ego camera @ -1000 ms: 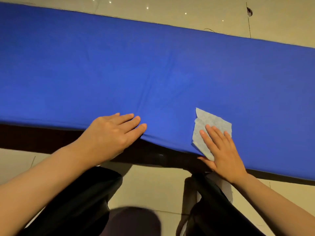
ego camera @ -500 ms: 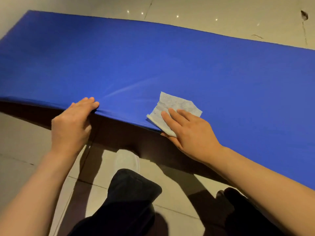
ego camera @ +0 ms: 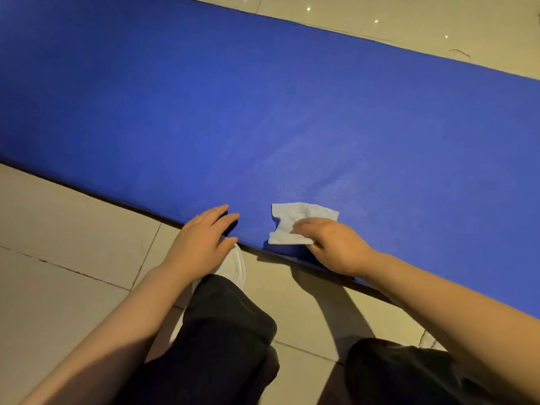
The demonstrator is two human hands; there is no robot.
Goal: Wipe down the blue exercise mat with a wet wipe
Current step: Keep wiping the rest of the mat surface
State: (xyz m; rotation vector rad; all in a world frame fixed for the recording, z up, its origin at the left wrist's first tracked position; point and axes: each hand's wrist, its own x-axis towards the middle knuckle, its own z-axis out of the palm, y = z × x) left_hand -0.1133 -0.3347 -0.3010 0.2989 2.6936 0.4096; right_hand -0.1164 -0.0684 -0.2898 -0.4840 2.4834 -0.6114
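Wet wipe (ego camera: 295,222) under right hand (ego camera: 336,244), left hand (ego camera: 204,238) beside

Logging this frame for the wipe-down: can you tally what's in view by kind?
Blue exercise mat: 1
Wet wipe: 1
Hands: 2, left hand and right hand
White shoe: 1
Total: 5

Setting: indoor floor area, gym or home workout space; which of the two cannot be told. Evidence: long padded blue exercise mat (ego camera: 292,112) laid flat on the floor; glossy beige floor tiles (ego camera: 73,244) with dark grout lines, some cracked; small ceiling-light reflections (ego camera: 376,21) on tiles beyond the mat's far edge; warm, dim artificial lighting
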